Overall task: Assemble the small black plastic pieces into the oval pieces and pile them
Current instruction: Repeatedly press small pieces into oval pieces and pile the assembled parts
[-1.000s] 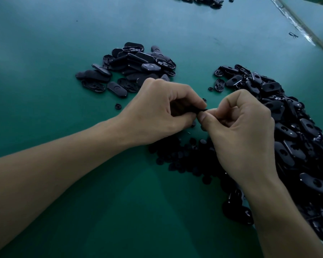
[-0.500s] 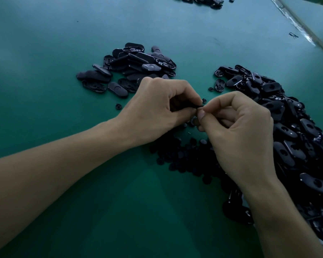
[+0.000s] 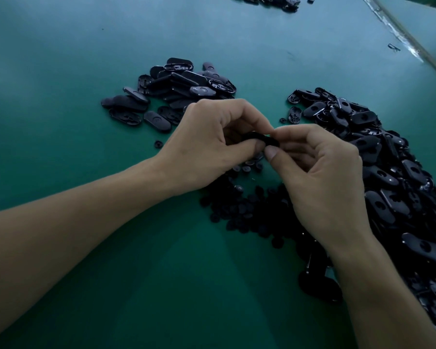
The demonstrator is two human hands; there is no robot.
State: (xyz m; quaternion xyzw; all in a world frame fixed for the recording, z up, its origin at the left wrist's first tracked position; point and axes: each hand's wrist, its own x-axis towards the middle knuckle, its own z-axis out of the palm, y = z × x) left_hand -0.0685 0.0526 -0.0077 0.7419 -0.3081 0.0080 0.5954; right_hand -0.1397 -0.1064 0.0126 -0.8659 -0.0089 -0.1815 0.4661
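My left hand [image 3: 212, 144] and my right hand [image 3: 320, 177] meet above the green table, fingertips together. Between them sits a black oval piece [image 3: 259, 139], mostly hidden by the fingers. My left fingers curl round its left end; my right thumb and forefinger pinch its right end. Whether a small piece is in it I cannot tell. A heap of small round black pieces [image 3: 247, 207] lies under the hands. A pile of oval pieces [image 3: 176, 91] lies behind my left hand. A larger heap of oval pieces [image 3: 388, 172] runs along the right.
One small round piece [image 3: 158, 144] lies alone left of my left hand. More black parts [image 3: 269, 0] sit at the far top edge. The table's edge [image 3: 408, 39] runs diagonally at the top right. Green table surface [image 3: 61, 71] stretches to the left.
The hands have shifted slightly; the oval piece shows more between the fingertips now. My right thumb has moved under its end. The piles have not moved.
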